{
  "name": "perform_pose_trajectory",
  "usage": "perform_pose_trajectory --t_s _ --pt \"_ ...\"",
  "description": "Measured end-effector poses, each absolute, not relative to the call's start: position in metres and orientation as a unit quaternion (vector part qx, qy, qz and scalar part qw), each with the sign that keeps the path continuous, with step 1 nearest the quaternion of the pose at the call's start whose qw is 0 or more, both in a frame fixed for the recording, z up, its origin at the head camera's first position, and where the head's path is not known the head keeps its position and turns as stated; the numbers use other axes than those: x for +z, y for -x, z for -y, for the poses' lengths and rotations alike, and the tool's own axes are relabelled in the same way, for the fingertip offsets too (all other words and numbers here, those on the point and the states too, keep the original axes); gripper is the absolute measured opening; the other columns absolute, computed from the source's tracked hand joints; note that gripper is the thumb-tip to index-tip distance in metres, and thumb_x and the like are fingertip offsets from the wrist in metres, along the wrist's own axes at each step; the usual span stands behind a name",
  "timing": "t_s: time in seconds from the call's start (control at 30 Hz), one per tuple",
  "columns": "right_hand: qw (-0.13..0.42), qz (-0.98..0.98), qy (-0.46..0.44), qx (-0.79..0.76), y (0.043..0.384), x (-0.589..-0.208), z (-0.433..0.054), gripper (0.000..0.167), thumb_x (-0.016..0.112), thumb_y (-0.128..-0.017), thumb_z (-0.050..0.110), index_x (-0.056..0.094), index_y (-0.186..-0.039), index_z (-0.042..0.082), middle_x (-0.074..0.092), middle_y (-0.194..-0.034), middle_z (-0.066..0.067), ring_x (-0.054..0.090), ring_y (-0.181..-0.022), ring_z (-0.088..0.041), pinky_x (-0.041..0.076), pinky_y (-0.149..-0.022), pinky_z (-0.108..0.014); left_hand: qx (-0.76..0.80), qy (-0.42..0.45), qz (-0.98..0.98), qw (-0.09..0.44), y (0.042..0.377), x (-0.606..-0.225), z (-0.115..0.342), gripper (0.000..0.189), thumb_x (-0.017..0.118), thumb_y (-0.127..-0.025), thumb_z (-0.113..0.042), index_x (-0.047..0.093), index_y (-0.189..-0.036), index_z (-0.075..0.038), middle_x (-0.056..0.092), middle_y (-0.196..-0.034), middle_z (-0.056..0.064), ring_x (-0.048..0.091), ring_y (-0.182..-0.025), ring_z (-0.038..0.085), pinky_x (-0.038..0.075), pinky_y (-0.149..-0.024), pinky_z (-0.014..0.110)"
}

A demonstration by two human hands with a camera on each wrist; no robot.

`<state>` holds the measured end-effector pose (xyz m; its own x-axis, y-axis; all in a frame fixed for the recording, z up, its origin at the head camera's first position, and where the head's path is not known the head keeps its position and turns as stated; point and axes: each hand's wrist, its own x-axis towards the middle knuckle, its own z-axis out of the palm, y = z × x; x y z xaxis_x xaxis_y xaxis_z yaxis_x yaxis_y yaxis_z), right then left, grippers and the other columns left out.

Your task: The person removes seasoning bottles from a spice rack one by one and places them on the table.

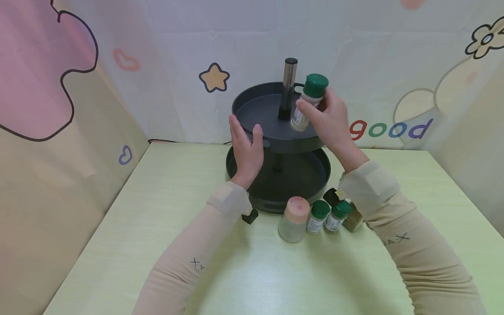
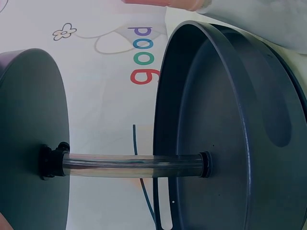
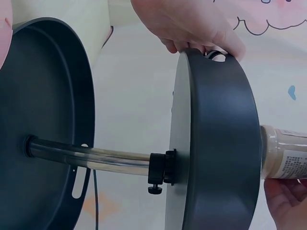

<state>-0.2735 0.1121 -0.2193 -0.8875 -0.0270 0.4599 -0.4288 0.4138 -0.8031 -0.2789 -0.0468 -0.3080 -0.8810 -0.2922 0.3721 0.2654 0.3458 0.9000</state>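
Note:
My right hand [image 1: 332,118] grips a spice jar [image 1: 301,116] with a green lid [image 1: 316,85] and a white label. The jar leans slightly, its base close over the upper tray [image 1: 260,105] of a dark two-tier round stand. In the right wrist view, part of the spice jar [image 3: 286,148] shows past the tray wall, with fingertips beneath it. Against the left side of the upper tray rests my left hand [image 1: 248,153], its fingers straight along the outer wall and its thumb raised at the front. In the right wrist view, the left hand [image 3: 192,24] touches the tray beside a handle slot.
Below is the lower tray [image 1: 283,175], joined by a metal post [image 2: 129,165]. In front of it stand a pink-lidded jar [image 1: 293,225], two green-lidded jars [image 1: 316,218] [image 1: 336,218] and a dark-capped container [image 1: 353,218], partly hidden by my right sleeve. A printed cloth [image 1: 177,52] hangs behind.

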Motion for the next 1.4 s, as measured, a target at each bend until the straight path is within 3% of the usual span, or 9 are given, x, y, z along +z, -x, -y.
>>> perform_pose_trajectory --t_s 0.87,1.07,1.2,1.4 --pt "0.219 0.793 -0.124 0.555 0.26 -0.221 -0.141 0.038 0.054 -0.085 0.029 0.049 -0.119 0.011 0.055 -0.114 -0.007 0.05 -0.094 -0.013 0.041 -0.092 -0.041 -0.573 -0.008 0.783 0.242 0.279 -0.308 0.047 0.071 0.034 -0.09 -0.041 -0.002 -0.143 -0.012 -0.002 -0.151 0.001 0.0 -0.138 0.012 0.006 -0.112 0.033" --pt "0.23 0.796 -0.13 0.545 0.252 -0.223 -0.149 0.035 0.054 -0.085 0.026 0.051 -0.115 0.009 0.057 -0.105 -0.001 0.051 -0.088 -0.009 0.043 -0.083 -0.03 -0.571 -0.01 0.785 0.242 0.279 -0.308 0.047 0.071 0.033 -0.09 -0.042 -0.002 -0.143 -0.013 -0.003 -0.151 0.0 -0.001 -0.138 0.012 0.006 -0.112 0.033" --pt "0.221 0.801 -0.129 0.542 0.248 -0.225 -0.155 0.036 0.054 -0.086 0.026 0.05 -0.117 0.01 0.056 -0.108 -0.001 0.051 -0.091 -0.008 0.043 -0.087 -0.032 -0.57 -0.009 0.784 0.245 0.279 -0.308 0.046 0.07 0.032 -0.09 -0.042 -0.002 -0.143 -0.012 -0.003 -0.15 -0.001 -0.001 -0.138 0.012 0.006 -0.112 0.033" --pt "0.222 0.812 -0.122 0.525 0.243 -0.229 -0.165 0.033 0.055 -0.085 0.028 0.052 -0.114 0.012 0.057 -0.098 0.008 0.051 -0.084 -0.008 0.045 -0.065 -0.022 -0.571 -0.007 0.782 0.249 0.279 -0.308 0.046 0.07 0.033 -0.09 -0.042 -0.001 -0.143 -0.01 -0.002 -0.151 0.002 0.0 -0.138 0.013 0.007 -0.112 0.035"
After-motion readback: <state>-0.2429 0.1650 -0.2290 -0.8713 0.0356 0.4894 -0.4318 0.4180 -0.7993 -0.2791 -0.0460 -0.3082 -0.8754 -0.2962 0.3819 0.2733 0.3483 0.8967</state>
